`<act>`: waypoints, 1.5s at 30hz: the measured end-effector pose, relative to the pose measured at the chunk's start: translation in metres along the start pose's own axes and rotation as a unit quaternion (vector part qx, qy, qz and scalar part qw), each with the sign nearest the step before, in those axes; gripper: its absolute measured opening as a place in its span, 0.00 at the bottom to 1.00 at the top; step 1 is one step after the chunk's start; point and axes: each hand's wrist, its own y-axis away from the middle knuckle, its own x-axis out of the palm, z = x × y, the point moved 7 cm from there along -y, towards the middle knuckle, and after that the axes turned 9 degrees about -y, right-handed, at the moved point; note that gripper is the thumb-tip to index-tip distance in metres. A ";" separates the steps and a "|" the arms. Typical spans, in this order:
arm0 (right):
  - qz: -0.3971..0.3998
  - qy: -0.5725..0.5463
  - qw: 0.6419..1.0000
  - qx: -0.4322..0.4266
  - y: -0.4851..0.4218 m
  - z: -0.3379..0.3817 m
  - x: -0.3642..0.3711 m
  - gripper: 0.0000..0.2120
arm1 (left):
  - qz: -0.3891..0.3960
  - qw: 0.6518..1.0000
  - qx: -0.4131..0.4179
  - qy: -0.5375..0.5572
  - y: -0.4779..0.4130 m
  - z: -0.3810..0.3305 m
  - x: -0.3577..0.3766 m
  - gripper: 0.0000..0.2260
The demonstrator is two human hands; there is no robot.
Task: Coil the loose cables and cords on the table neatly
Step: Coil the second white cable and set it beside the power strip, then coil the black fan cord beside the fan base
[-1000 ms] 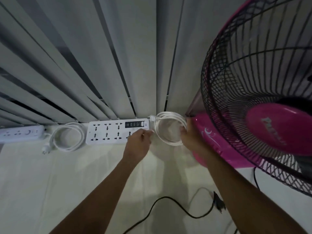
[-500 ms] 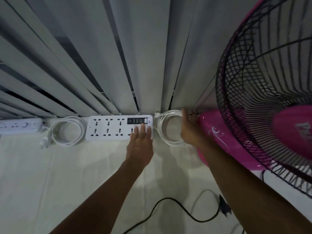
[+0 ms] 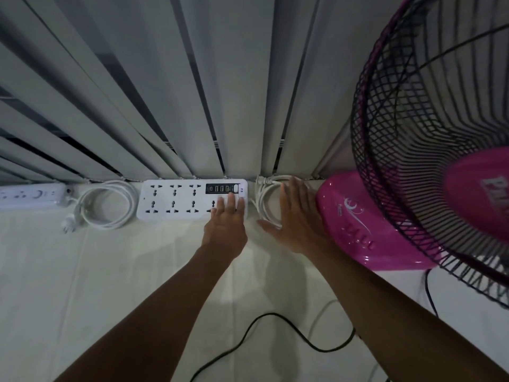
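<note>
Left hand (image 3: 226, 226): flat, fingers spread wide and straight, palm down; fingertips rest on the near right corner of the large power strip; it grips nothing.
Right hand (image 3: 296, 216): flat and wide too, fingers stretched toward the far blinds, laid over the right part of the coiled white cord; nothing clasped.
Large power strip (image 3: 190, 198): white, with two rows of sockets and a dark panel of ports at its far right; it lies on the bench against the foot of the blinds, in the middle of the scene.
Coiled white cord (image 3: 264, 201): a neat loop lying flat just right of the large power strip, between it and the fan base; partly hidden under the right hand.
Second white coil (image 3: 107, 204): a wound loop left of the large power strip, its plug (image 3: 68, 226) lying at the near left of the loop.
Small power strip (image 3: 30, 195): white, far left, cut off by the edge.
Black cable (image 3: 275, 330): loose and uncoiled, snaking across the near bench between the two forearms.
Fan (image 3: 429, 150): pink, with a black wire cage, filling the right side; its pink base (image 3: 366, 224) touches the right hand's outer edge.
Bench (image 3: 68, 285): covered in a pale cloth.
Blinds (image 3: 165, 92): grey vertical slats along the far side.
</note>
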 end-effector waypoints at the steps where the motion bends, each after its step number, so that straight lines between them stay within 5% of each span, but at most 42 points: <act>1: 0.001 0.012 1.000 0.001 0.000 -0.001 0.002 0.54 | -0.001 1.000 0.002 0.001 0.000 0.000 0.000 0.30; 11: 0.009 0.002 1.000 0.001 0.008 0.010 -0.007 0.50 | 0.042 0.999 0.015 0.019 0.002 0.004 -0.001 0.35; 15: -0.012 0.015 0.999 -0.043 0.042 0.028 -0.018 0.41 | 0.058 0.997 0.037 -0.022 0.006 0.004 -0.001 0.35; 21: -0.033 -0.042 0.998 -0.024 0.113 0.034 -0.018 0.30 | -0.038 0.991 0.117 -0.058 0.035 -0.018 -0.009 0.31; 24: -0.075 -0.078 0.994 0.027 0.149 0.026 -0.025 0.33 | -0.044 0.987 0.150 -0.038 0.065 -0.034 -0.002 0.30; 27: -0.152 -0.177 0.968 0.094 0.187 0.006 -0.042 0.39 | -0.039 0.986 0.161 -0.005 0.095 -0.048 0.005 0.29; 32: -0.285 -0.311 0.876 0.234 0.250 -0.055 -0.046 0.37 | -0.055 0.985 0.162 0.019 0.130 -0.066 0.009 0.26; 38: -0.066 -0.198 0.918 0.338 0.275 -0.092 0.010 0.16 | -0.129 0.956 0.106 0.240 0.163 -0.085 -0.004 0.18; 40: -0.065 -0.222 0.906 0.355 0.278 -0.104 0.013 0.16 | -0.169 0.946 0.109 0.253 0.179 -0.101 -0.010 0.15; 45: -0.147 -0.416 0.841 0.312 0.288 -0.122 0.005 0.12 | -0.077 0.968 0.075 0.228 0.201 -0.147 0.000 0.28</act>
